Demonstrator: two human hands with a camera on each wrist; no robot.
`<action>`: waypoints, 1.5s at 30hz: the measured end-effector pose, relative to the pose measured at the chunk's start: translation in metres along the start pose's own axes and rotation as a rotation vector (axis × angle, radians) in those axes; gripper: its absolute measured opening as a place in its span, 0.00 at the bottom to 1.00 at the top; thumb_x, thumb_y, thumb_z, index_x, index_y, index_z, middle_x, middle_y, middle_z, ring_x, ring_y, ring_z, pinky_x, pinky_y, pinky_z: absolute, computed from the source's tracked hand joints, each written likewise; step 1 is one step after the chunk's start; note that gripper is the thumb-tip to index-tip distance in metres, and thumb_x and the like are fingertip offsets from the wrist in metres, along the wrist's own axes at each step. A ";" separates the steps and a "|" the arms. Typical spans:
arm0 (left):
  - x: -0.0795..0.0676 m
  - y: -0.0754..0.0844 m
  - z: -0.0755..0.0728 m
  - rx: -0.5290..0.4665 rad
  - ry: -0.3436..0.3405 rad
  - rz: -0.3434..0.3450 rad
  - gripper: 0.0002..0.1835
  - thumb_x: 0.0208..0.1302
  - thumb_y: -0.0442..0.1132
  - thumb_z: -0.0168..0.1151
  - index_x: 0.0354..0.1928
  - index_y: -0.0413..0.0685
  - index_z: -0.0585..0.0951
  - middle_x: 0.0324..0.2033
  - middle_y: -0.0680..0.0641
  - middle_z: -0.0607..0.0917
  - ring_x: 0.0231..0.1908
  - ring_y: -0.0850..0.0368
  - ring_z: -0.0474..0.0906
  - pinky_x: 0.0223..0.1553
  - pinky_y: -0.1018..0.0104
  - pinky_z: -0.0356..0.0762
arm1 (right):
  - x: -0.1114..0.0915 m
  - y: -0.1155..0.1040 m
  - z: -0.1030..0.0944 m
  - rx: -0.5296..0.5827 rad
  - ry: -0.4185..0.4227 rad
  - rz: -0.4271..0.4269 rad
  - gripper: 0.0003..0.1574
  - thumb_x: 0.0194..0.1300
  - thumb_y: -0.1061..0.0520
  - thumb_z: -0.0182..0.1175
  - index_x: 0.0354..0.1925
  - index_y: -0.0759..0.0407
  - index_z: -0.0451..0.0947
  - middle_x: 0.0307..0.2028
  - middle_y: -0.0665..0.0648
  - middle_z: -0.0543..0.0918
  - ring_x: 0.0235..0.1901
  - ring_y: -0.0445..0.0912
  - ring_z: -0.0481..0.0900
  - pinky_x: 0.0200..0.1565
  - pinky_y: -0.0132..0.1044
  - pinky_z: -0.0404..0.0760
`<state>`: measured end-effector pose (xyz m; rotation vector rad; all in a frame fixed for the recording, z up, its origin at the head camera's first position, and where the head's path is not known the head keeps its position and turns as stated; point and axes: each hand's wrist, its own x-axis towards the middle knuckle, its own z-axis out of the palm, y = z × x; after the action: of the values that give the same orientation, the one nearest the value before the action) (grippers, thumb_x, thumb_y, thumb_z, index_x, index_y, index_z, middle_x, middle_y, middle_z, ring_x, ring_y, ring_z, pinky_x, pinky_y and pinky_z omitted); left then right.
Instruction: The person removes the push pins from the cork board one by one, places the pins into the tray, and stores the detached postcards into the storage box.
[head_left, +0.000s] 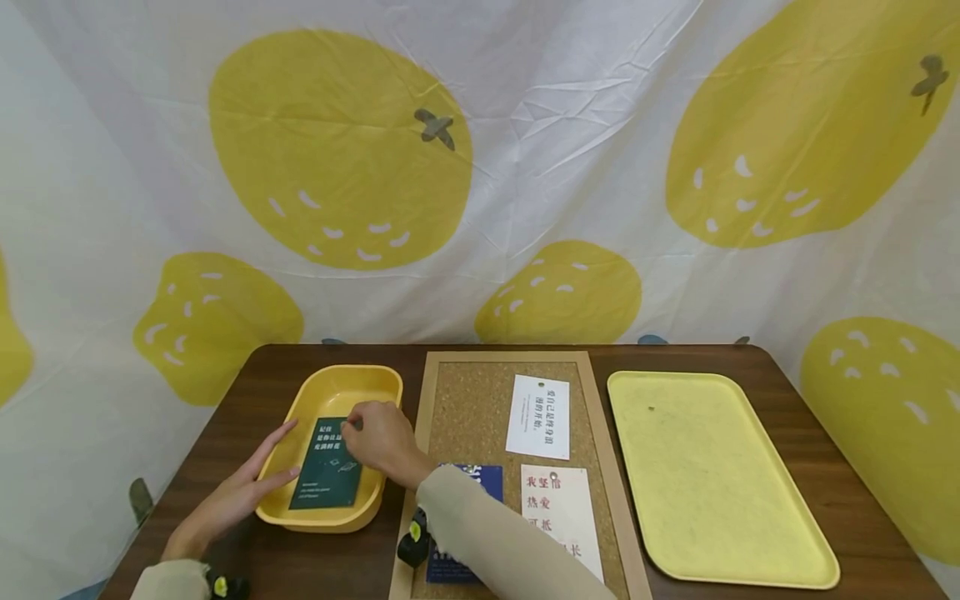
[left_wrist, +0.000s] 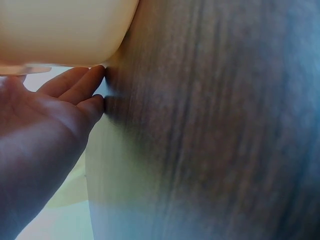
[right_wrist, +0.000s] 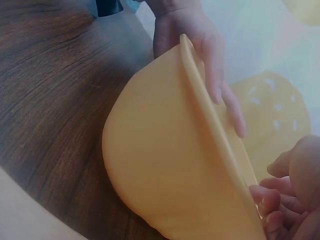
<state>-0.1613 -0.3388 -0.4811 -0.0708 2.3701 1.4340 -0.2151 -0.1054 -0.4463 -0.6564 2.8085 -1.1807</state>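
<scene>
A yellow plastic basin [head_left: 386,385] stands at the left of the table, with a dark green card [head_left: 324,487] printed in white lettering inside it. My right hand [head_left: 384,437] reaches into the basin with bent fingers over the card's upper right corner. Whether the fingertips pinch the card or something small is hidden. In the right wrist view, the right hand's fingers [right_wrist: 270,197] are curled beside the basin's rim. My left hand [head_left: 228,496] lies along the basin's left side, fingers extended, the thumb over the rim. From the left wrist, those fingers show under the basin's edge.
A wood-framed cork board [head_left: 468,400] lies in the middle, bearing a white card [head_left: 525,429], a pale card with red lettering [head_left: 562,500] and a blue card [head_left: 491,479] partly under my right forearm. A light yellow tray [head_left: 720,475] lies at the right, with a small speck on it.
</scene>
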 end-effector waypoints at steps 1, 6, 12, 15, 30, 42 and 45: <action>0.000 0.001 0.000 -0.003 0.000 -0.001 0.45 0.72 0.53 0.56 0.79 0.66 0.39 0.78 0.39 0.34 0.75 0.33 0.32 0.67 0.25 0.37 | 0.000 0.000 -0.001 0.021 0.000 -0.005 0.10 0.69 0.52 0.61 0.37 0.54 0.86 0.28 0.46 0.85 0.20 0.31 0.74 0.21 0.23 0.73; -0.001 0.002 -0.002 0.000 0.004 -0.025 0.45 0.71 0.55 0.57 0.79 0.67 0.39 0.78 0.40 0.33 0.75 0.34 0.33 0.67 0.24 0.36 | 0.001 0.002 -0.005 0.128 -0.012 -0.027 0.08 0.69 0.54 0.61 0.40 0.55 0.85 0.29 0.47 0.85 0.22 0.32 0.75 0.23 0.24 0.75; 0.000 0.001 -0.001 0.006 0.008 -0.020 0.46 0.71 0.54 0.57 0.79 0.66 0.39 0.78 0.39 0.33 0.75 0.33 0.32 0.67 0.24 0.36 | 0.001 0.008 -0.011 0.241 -0.019 -0.033 0.09 0.70 0.54 0.61 0.42 0.55 0.85 0.28 0.46 0.81 0.23 0.35 0.75 0.23 0.26 0.77; 0.001 0.000 0.000 0.004 0.009 -0.008 0.47 0.71 0.53 0.58 0.79 0.66 0.39 0.78 0.39 0.33 0.75 0.32 0.31 0.66 0.24 0.36 | 0.001 0.014 -0.015 0.259 -0.015 -0.034 0.09 0.69 0.53 0.61 0.42 0.55 0.85 0.28 0.46 0.80 0.22 0.36 0.74 0.22 0.26 0.76; 0.000 0.002 0.000 0.026 0.010 -0.035 0.47 0.70 0.56 0.58 0.79 0.67 0.38 0.78 0.39 0.32 0.75 0.31 0.29 0.65 0.22 0.34 | 0.002 0.053 -0.054 0.273 0.037 -0.063 0.09 0.70 0.59 0.59 0.43 0.62 0.83 0.31 0.53 0.81 0.27 0.38 0.73 0.28 0.27 0.77; -0.001 0.003 0.000 0.032 0.003 -0.034 0.47 0.70 0.57 0.57 0.79 0.67 0.38 0.78 0.40 0.32 0.75 0.32 0.30 0.65 0.23 0.35 | 0.002 0.099 -0.092 0.183 0.138 -0.121 0.07 0.65 0.65 0.61 0.38 0.68 0.84 0.30 0.59 0.84 0.29 0.43 0.76 0.31 0.31 0.75; -0.001 0.004 0.000 0.029 0.000 -0.036 0.48 0.70 0.57 0.57 0.79 0.67 0.37 0.78 0.40 0.32 0.75 0.31 0.29 0.65 0.22 0.35 | -0.002 0.108 -0.104 0.137 0.147 -0.059 0.09 0.66 0.61 0.62 0.40 0.64 0.85 0.30 0.56 0.85 0.30 0.43 0.77 0.31 0.33 0.75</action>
<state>-0.1612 -0.3371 -0.4779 -0.1057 2.3766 1.3827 -0.2721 0.0330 -0.4470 -0.6736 2.8083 -1.4748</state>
